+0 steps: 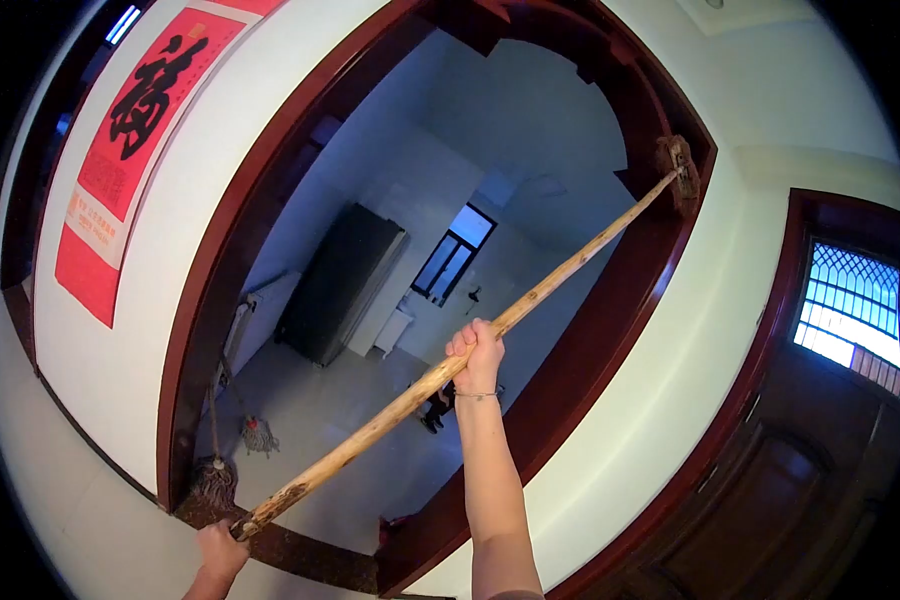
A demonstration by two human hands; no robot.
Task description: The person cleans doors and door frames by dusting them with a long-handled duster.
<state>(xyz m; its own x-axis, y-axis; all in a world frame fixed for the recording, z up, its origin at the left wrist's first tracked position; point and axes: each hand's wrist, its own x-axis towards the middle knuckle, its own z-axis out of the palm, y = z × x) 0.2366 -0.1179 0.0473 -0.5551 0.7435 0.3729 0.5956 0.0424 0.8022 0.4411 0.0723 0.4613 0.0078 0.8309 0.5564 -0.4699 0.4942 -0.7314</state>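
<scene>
A long pale wooden pole [400,408] runs diagonally across the view, from lower left to upper right. My left hand [222,547] is closed around its lower end, near a dark patch in the wood. Farther up, my right hand [478,352] grips the shaft near its middle, with a thin bracelet on the wrist. At the far end, a rough brown shaggy head [679,174] is against the upper right corner of the dark red door frame [625,345], or just in front of it. I cannot tell whether it is a mop or a broom.
Two string mops stand at the doorway's left, one [213,484] by the frame and another [258,436] inside. Beyond are a dark fridge-like cabinet [340,285] and a window [454,253]. A red scroll [142,150] hangs left; a dark door [770,480] is right.
</scene>
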